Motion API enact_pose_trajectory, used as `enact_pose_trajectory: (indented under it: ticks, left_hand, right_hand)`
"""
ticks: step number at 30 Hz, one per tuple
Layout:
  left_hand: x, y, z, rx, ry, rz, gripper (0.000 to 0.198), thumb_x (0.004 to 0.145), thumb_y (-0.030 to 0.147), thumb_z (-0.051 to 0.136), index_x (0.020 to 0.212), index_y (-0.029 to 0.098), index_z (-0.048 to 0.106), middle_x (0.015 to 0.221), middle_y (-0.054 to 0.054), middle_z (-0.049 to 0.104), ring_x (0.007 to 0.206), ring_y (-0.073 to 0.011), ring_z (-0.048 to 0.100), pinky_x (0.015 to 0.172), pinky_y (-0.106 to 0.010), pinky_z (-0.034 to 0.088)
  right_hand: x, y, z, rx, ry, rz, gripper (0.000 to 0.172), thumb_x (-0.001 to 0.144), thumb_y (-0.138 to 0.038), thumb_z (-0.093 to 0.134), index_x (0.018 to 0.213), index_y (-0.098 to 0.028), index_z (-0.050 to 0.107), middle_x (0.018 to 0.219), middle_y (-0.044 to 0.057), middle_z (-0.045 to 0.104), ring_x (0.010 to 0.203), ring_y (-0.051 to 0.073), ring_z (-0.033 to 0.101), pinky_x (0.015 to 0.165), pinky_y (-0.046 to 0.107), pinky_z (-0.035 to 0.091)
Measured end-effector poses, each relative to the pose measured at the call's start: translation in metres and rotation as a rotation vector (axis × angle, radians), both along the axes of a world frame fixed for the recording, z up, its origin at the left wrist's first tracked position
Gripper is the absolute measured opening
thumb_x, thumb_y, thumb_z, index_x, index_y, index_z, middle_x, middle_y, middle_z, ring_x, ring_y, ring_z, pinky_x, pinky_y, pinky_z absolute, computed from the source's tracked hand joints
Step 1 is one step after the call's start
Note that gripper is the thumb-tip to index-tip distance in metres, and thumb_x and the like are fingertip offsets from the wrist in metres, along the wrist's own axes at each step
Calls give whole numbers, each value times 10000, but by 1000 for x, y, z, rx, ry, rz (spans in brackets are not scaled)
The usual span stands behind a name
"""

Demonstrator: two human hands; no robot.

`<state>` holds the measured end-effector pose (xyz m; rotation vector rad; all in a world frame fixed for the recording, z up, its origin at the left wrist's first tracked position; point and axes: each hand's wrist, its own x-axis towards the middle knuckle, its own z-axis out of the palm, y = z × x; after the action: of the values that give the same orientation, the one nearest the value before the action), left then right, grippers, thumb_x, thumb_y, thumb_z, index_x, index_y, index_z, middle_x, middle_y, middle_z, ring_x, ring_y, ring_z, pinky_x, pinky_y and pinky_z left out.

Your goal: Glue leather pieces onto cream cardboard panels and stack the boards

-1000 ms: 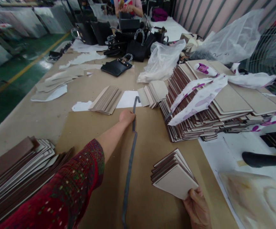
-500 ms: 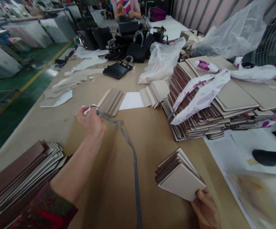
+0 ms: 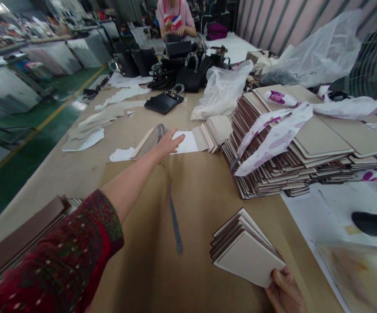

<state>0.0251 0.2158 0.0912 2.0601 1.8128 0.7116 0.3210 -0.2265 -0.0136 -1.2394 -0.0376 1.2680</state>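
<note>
My left hand (image 3: 168, 143) reaches far across the brown board (image 3: 201, 191), fingers stretched out flat beside a small fanned stack of beige pieces (image 3: 147, 143). A long grey strap (image 3: 174, 217) lies on the board. It runs up under that hand, and its far end is draped over the beige stack. Whether the thumb pinches the strap is hidden. At the near right edge, my right hand (image 3: 282, 291) grips a corner of a fanned stack of square beige-and-brown panels (image 3: 247, 252), which rests on the board.
A tall pile of long panels (image 3: 321, 143) with floral wrapping (image 3: 273, 134) fills the right. More panels (image 3: 21, 234) lie near left. Black handbags (image 3: 165, 102) and a plastic bag (image 3: 221, 87) sit farther back, where another person (image 3: 175, 17) works. A black object (image 3: 374, 224) lies right.
My left hand swung left with the strap's end, then reached forward again and opened over the beige stack. The strap's far end now drapes there. The right hand kept its hold.
</note>
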Motion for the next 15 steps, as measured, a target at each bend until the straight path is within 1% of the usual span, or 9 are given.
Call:
enact_pose_trajectory:
  ticks: [2, 3, 5, 8, 10, 11, 12, 13, 15]
  left_hand:
    - [-6, -1, -5, -73, -38, -36, 516, 1012, 442, 432, 1453, 177, 468, 1271, -147, 653, 906, -185, 713, 774, -315, 590]
    - [-10, -6, -7, -87, -31, -49, 503, 1028, 422, 374, 1453, 169, 465, 1252, -139, 665, 911, -183, 714, 793, -322, 592]
    - [-16, -28, -14, -94, 0, -65, 477, 1031, 374, 334, 1416, 150, 504, 1269, -135, 660, 1049, -207, 688, 927, -370, 562]
    - [-17, -88, -37, -98, 81, -96, 478, 958, 349, 488, 1388, 147, 545, 1448, -142, 545, 1354, -267, 496, 1153, -437, 389]
    - [-13, -140, -59, -138, 138, -110, 661, 860, 402, 643, 1454, 155, 492, 1570, -163, 400, 1445, -353, 366, 1182, -531, 323]
    - [-11, -165, -70, -156, 163, -97, 740, 832, 410, 674, 1480, 126, 459, 1590, -202, 348, 1462, -406, 318, 1178, -602, 281]
    - [-10, -190, -80, -167, 183, -87, 765, 837, 411, 669, 1492, 90, 439, 1594, -233, 321, 1477, -428, 275, 1184, -636, 229]
    - [-11, -212, -88, -174, 212, -89, 741, 877, 415, 622, 1504, 74, 421, 1610, -233, 282, 1503, -409, 224, 1207, -619, 179]
    - [-16, -252, -98, -172, 373, -149, 762, 934, 497, 527, 1541, 67, 358, 1642, -216, 195, 1533, -373, 140, 1226, -583, 149]
  right_hand:
    - [0, -1, 0, -5, 8, 4, 673, 651, -363, 891, 1278, -377, 649, 1103, 39, 768, 985, 309, 719, 816, 444, 623]
    - [0, -1, 0, -5, 16, 3, 684, 645, -358, 894, 1283, -375, 647, 1102, 43, 768, 993, 314, 717, 827, 450, 620]
    - [1, -2, -1, -5, 34, -7, 707, 638, -349, 897, 1297, -377, 640, 1122, 50, 764, 1005, 322, 714, 847, 461, 614]
    - [2, -2, -5, -12, 43, 1, 725, 643, -340, 894, 1318, -377, 629, 1184, 62, 745, 1029, 331, 709, 863, 473, 609]
    - [3, -1, -7, 2, 34, 16, 722, 653, -353, 891, 1324, -373, 626, 1196, 66, 741, 1047, 332, 705, 879, 478, 602]
    - [3, 0, -7, 9, 25, 23, 711, 660, -363, 889, 1322, -372, 629, 1189, 64, 744, 1042, 327, 708, 888, 479, 597]
    - [3, 1, -6, 16, 12, 28, 694, 671, -372, 884, 1318, -372, 632, 1181, 61, 748, 1030, 318, 713, 899, 478, 592]
    - [3, 3, -5, 21, -5, 33, 677, 681, -381, 879, 1314, -370, 637, 1172, 57, 752, 1009, 308, 719, 908, 476, 587]
    - [2, 6, -2, 21, -38, 40, 661, 677, -395, 881, 1297, -361, 653, 1143, 52, 762, 961, 293, 730, 913, 468, 585]
